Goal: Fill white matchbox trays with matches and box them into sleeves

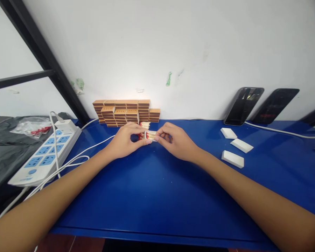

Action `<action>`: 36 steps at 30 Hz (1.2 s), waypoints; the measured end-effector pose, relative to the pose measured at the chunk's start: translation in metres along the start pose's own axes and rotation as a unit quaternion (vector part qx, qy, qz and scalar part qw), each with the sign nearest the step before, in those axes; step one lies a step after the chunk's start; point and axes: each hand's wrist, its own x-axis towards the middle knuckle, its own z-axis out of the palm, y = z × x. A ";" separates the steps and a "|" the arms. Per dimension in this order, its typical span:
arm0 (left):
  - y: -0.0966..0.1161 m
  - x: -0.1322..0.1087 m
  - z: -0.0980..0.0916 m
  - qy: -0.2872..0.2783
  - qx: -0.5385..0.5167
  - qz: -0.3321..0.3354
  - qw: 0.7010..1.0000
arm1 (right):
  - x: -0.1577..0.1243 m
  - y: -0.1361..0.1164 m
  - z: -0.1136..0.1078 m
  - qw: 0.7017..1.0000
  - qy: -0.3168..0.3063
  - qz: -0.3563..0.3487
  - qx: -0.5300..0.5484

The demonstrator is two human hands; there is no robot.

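A small white matchbox tray (153,133) is held between my two hands above the blue table. Thumb and fingers of my left hand (125,140) close on its left end. My right hand (175,141) pinches at the tray's right end, on red-tipped matches (150,137) that lie along it. Just behind the tray is a pile of loose matches (145,124), partly hidden by my left fingers. Stacks of brown matchboxes (126,112) stand against the wall behind my left hand.
White trays (232,159) lie on the blue table (147,196) at the right. Two dark phones (244,106) lean on the wall. At the left are a power strip (46,154), white cables (76,157) and a clear bag (31,126) with red bits inside.
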 end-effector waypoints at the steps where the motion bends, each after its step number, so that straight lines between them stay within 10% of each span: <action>1: 0.000 0.000 0.000 -0.005 -0.003 0.000 1.000 | 0.000 0.000 0.000 1.000 0.003 0.005 0.001; 10: -0.013 0.003 -0.005 0.032 0.032 -0.021 0.999 | -0.001 -0.003 0.010 0.993 0.101 0.055 -0.004; 17: -0.023 0.003 -0.009 0.060 0.056 -0.058 0.995 | -0.010 0.001 0.033 0.997 -0.026 0.015 -0.069; 36: -0.022 0.003 -0.009 0.061 0.058 -0.048 0.995 | -0.006 -0.009 0.039 0.987 -0.071 0.034 -0.136</action>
